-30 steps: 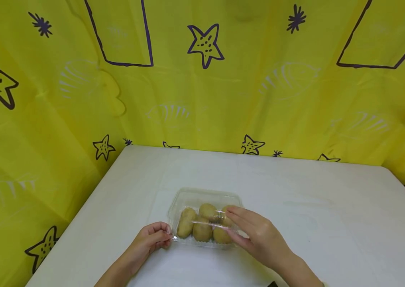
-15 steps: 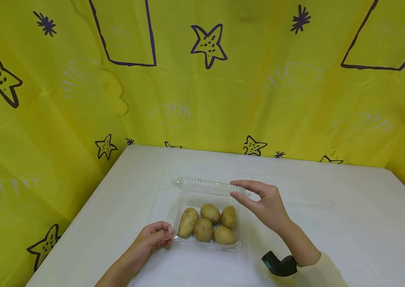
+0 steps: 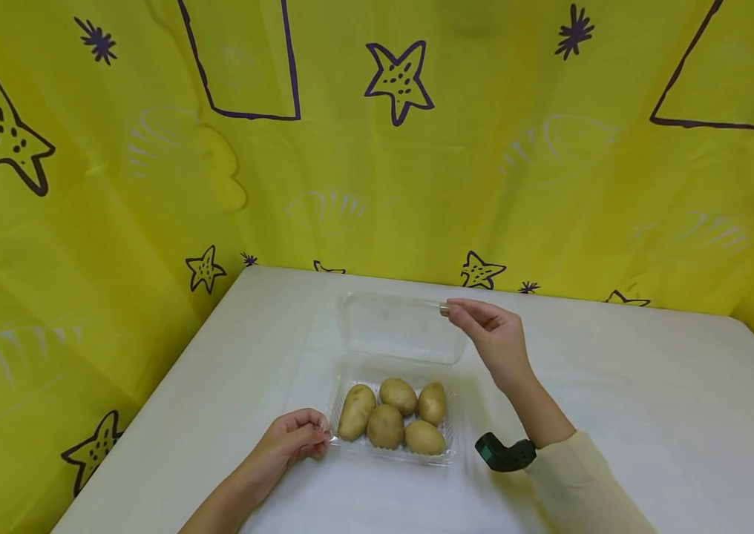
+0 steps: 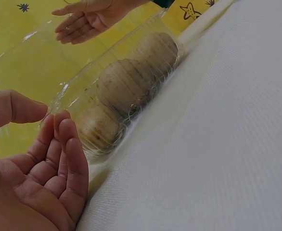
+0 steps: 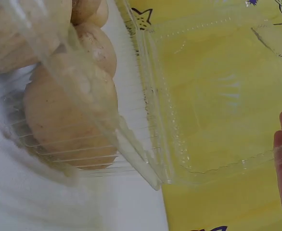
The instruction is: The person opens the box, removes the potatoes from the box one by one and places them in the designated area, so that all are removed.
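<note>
1. Low centre on the table (image 3: pixel 617 415), the clear tray (image 3: pixel 390 453) of potatoes (image 3: pixel 386 426) lies long axis left-to-right, just right of the left hand (image 3: pixel 297 436), whose fingers pinch its left edge.
2. The lid (image 3: pixel 393 330) stands open above it in frame, nearer the right hand (image 3: pixel 500 345), whose fingers pinch its upper-right edge.
3. No brand or writing is readable.

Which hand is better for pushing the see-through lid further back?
Probably the right hand: it holds the raised clear plastic lid by its upper right corner. The left hand pinches the near left corner of the clear plastic tray of potatoes, so it looks better placed to steady that.
</note>
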### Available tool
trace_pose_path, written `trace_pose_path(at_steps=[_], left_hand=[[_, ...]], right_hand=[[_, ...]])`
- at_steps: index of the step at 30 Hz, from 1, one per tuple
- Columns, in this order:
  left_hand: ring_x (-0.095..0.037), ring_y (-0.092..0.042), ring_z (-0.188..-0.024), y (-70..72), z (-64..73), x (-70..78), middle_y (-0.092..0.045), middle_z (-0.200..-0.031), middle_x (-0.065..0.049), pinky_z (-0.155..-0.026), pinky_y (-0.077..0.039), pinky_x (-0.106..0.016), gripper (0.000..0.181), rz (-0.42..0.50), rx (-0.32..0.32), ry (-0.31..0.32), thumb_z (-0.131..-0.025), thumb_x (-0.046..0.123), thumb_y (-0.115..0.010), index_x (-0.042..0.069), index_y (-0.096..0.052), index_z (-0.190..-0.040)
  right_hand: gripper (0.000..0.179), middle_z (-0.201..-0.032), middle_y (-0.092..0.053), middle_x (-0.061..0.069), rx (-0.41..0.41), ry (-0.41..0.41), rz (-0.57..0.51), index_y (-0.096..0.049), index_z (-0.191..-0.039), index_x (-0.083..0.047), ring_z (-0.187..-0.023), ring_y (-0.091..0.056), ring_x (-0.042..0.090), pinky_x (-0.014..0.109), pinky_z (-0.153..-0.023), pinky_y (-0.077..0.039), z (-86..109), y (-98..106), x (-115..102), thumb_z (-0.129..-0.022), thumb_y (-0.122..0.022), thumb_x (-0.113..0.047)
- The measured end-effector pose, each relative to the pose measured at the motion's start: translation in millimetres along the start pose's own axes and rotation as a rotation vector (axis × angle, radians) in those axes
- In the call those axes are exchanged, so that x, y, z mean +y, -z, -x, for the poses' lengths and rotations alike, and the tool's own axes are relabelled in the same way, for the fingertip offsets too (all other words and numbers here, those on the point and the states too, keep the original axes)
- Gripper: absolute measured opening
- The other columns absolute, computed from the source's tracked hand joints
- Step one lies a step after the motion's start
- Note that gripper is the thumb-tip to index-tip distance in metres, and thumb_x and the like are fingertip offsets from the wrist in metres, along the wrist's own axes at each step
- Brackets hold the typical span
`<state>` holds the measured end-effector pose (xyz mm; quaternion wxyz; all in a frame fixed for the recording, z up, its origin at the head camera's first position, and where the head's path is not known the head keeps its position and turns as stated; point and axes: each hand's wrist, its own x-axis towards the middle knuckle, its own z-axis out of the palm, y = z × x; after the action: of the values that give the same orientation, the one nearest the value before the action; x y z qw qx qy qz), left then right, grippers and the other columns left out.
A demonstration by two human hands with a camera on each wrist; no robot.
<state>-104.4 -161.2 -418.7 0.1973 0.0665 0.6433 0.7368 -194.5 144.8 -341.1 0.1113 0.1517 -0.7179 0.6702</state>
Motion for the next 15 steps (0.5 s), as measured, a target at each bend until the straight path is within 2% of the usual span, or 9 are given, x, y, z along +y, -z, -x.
trace_pose_path(at_steps=[4, 7, 15], left_hand=[[-0.011, -0.053, -0.075, 0.0, 0.0, 0.2, -0.054, -0.081, -0.002, -0.073, -0.046, -0.025, 0.003, 0.003, -0.002, -0.001, -0.087, 0.007, -0.05, 0.006, -0.053, -0.088], [-0.011, -0.053, -0.075, 0.2, 0.0, 0.6, -0.054, -0.082, -0.002, -0.073, -0.046, -0.025, 0.003, 0.004, -0.006, -0.004, -0.087, 0.007, -0.05, 0.006, -0.053, -0.088], [-0.011, -0.053, -0.075, 0.5, 0.0, 0.9, -0.054, -0.081, -0.002, -0.072, -0.046, -0.025, 0.003, 0.007, -0.017, -0.01, -0.087, 0.007, -0.05, 0.007, -0.053, -0.087]], right_hand=[[0.031, -0.099, -0.067, 0.013, -0.005, -0.01, -0.049, -0.062, -0.108, 0.007, -0.093, -0.063, 0.021, 0.029, -0.083, -0.047, -3.0, -2, 9, -0.088, -0.061, -0.018], [0.033, -0.096, -0.068, 0.007, -0.015, -0.046, -0.046, -0.061, -0.109, 0.007, -0.093, -0.063, 0.02, 0.03, -0.081, -0.048, -2.6, -2, 19, -0.089, -0.06, -0.02], [0.044, -0.1, -0.067, 0.013, -0.032, -0.168, -0.038, -0.055, -0.113, 0.014, -0.091, -0.064, 0.017, 0.03, -0.081, -0.048, 1.7, -1, 35, -0.091, -0.057, -0.025]])
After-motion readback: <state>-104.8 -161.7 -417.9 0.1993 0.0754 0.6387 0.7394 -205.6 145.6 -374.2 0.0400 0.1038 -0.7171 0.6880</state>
